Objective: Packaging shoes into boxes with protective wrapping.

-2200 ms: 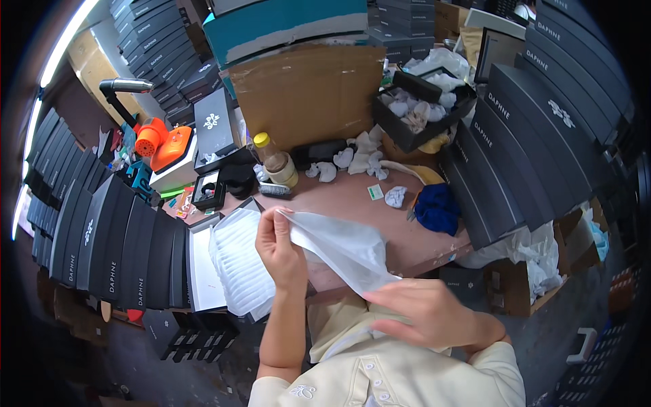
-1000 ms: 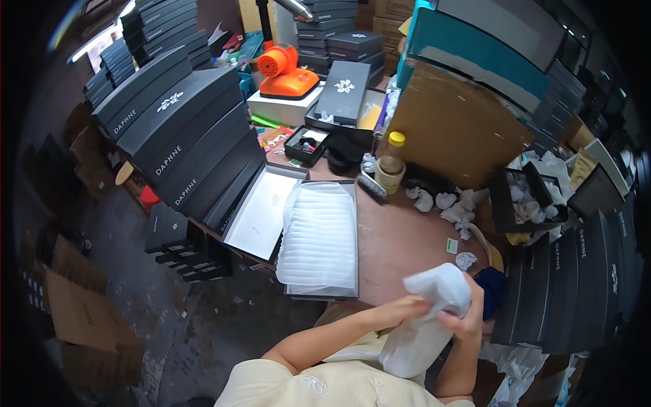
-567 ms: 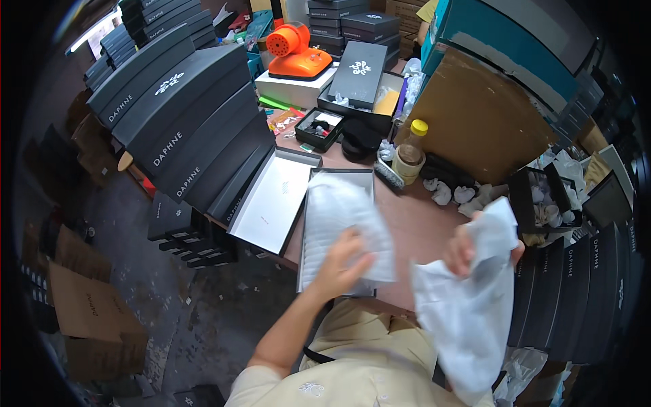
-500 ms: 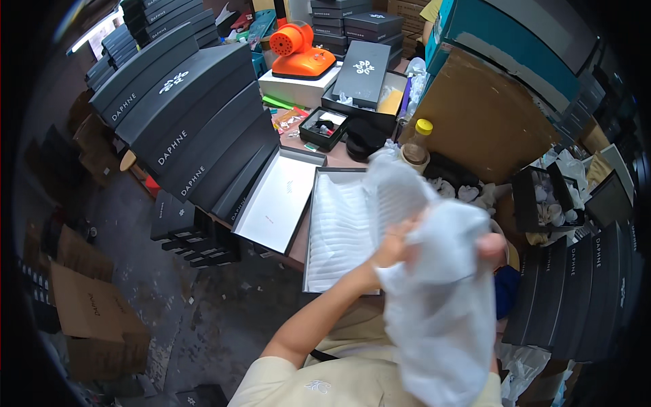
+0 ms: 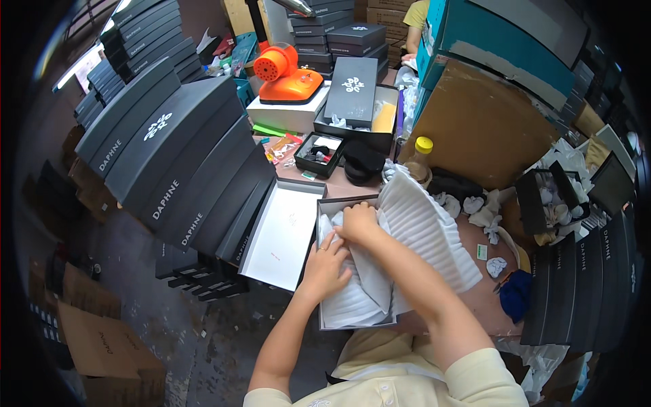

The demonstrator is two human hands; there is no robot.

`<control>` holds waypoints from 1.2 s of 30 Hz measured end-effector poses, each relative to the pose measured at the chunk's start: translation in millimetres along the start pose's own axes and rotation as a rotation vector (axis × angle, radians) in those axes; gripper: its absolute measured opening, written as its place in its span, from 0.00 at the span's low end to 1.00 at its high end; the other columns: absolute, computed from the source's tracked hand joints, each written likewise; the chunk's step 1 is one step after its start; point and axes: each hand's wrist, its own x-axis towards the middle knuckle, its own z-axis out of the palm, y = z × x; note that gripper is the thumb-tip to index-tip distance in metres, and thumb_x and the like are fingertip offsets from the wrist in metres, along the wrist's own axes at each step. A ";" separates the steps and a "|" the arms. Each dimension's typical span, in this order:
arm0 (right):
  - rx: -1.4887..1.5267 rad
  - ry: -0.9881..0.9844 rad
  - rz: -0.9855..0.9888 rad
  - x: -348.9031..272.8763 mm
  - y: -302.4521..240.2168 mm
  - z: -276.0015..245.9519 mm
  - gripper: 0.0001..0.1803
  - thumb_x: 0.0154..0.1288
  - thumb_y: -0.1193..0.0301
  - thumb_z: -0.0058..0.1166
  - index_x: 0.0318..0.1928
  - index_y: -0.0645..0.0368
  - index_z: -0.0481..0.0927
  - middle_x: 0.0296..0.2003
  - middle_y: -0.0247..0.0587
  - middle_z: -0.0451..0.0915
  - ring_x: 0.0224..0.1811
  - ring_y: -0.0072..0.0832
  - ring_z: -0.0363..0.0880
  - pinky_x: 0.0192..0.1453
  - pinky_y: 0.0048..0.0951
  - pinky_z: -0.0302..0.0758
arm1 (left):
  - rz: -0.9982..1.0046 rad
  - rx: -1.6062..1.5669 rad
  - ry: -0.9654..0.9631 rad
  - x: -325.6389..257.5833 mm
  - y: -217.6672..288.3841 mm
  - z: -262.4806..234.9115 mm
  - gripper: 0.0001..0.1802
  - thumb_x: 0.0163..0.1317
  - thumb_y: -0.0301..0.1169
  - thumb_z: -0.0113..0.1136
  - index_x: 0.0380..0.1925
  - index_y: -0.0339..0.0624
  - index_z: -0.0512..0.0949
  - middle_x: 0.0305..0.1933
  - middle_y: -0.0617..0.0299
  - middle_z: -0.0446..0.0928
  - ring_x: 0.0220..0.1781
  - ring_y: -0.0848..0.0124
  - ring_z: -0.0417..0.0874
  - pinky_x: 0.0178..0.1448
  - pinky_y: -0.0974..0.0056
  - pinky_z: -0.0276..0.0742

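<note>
A white bundle in thin wrapping (image 5: 373, 269) lies in the grey shoe box (image 5: 396, 321), on a ribbed white foam sheet (image 5: 430, 234) that fans out over the box's right wall. What the wrapping covers is hidden. My left hand (image 5: 325, 266) rests on the bundle's left side, fingers stretched and thumb apart. Farther into the box, my right hand (image 5: 360, 221) has its fingers curled down on the wrapping, and the fingertips are partly hidden. The two hands nearly touch. Left of the box lies the lid (image 5: 279, 237), its white inside facing up.
A tall stack of dark shoe boxes (image 5: 196, 159) rises at the left. Behind stand an orange blower-like device (image 5: 288, 74), a small black box (image 5: 319, 153) and a yellow-capped bottle (image 5: 422, 150). Crumpled paper (image 5: 485, 211) and a dark blue cloth (image 5: 516, 296) lie right.
The white wrapped bundle has gone from above the table at the right down into the box. Both hands have moved left with it. The foam sheet now spreads out to the right.
</note>
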 end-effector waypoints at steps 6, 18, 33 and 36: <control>0.233 0.517 -0.666 -141.9 23.1 -202.3 0.18 0.59 0.67 0.53 0.49 0.62 0.77 0.46 0.47 0.78 0.51 0.41 0.75 0.56 0.36 0.70 | -0.361 -0.110 0.565 -48.7 -35.1 -9.4 0.20 0.52 0.24 0.56 0.48 0.36 0.72 0.60 0.45 0.66 0.68 0.47 0.59 0.67 0.48 0.56; 0.248 0.268 -0.424 -64.5 -23.1 15.1 0.37 0.68 0.52 0.40 0.69 0.60 0.50 0.70 0.52 0.49 0.73 0.44 0.44 0.70 0.60 0.39 | -0.644 -0.025 0.263 -88.9 -26.0 -56.0 0.11 0.60 0.32 0.57 0.32 0.34 0.78 0.29 0.47 0.80 0.28 0.53 0.81 0.33 0.56 0.73; 2.304 -0.157 -0.150 -182.7 109.9 -34.5 0.25 0.72 0.57 0.41 0.59 0.63 0.68 0.52 0.40 0.75 0.52 0.25 0.75 0.57 0.27 0.72 | -0.102 -0.804 0.411 -59.9 -26.0 -19.5 0.17 0.62 0.25 0.50 0.50 0.30 0.75 0.58 0.47 0.70 0.68 0.53 0.57 0.67 0.57 0.56; 2.081 0.046 0.172 -162.0 93.9 34.6 0.24 0.72 0.57 0.40 0.56 0.63 0.72 0.51 0.40 0.77 0.50 0.25 0.76 0.54 0.26 0.72 | 0.016 -0.496 0.234 -54.8 -22.6 1.5 0.19 0.61 0.26 0.49 0.52 0.33 0.75 0.66 0.41 0.62 0.73 0.50 0.51 0.72 0.53 0.49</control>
